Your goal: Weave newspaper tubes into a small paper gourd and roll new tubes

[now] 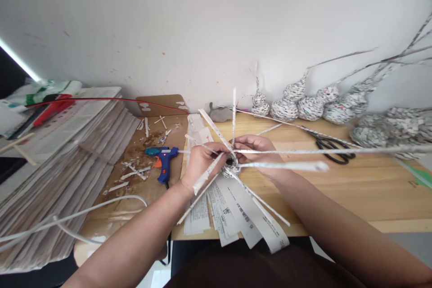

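Between my two hands is a small woven paper piece point(231, 171), round with a dark hollow in its middle. Rolled paper strips stick out from it on all sides. My left hand point(202, 159) has its fingers closed on the left rim of the piece. From the right, my right hand point(254, 148) pinches at the rim, where one long paper strip point(337, 150) runs off to the right edge. The fingertips of both hands are partly hidden by strips. Flat printed paper strips point(236, 207) lie fanned on the table below the piece.
A blue glue gun point(165, 164) and paper scraps point(137, 171) lie on cardboard to the left, beside a tall newspaper stack point(84, 157). Black scissors point(335, 149) rest to the right. Several gourd-shaped woven pieces point(310, 107) line the wall.
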### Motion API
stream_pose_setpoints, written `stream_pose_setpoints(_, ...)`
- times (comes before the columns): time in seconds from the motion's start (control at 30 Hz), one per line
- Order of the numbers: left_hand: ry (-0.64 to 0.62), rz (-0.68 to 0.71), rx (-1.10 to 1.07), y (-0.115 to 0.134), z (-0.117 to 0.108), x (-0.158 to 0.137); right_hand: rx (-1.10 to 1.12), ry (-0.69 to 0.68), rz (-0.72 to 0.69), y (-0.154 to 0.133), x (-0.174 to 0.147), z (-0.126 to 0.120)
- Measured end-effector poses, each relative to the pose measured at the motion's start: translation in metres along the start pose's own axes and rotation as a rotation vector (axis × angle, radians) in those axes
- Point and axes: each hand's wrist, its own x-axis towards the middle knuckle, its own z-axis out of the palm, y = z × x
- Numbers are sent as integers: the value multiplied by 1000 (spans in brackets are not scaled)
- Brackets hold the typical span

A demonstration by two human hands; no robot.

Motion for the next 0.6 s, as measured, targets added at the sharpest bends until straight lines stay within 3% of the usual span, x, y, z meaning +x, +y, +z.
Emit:
stream_pose_setpoints(0.1,18,14,94,2,-3,1,-64,-28,-45,-2,-2,2)
stream_pose_setpoints(0.4,38,-14,124,11,-1,3,-37,80,-98,1,-8,11)
stream_pose_setpoints(0.5,71,-106,47,9,-4,8,-13,39,-120,2,-8,11)
stream_pose_setpoints(0.6,-25,-161,-138,3,-9,13,4,35,-140,5,-6,10)
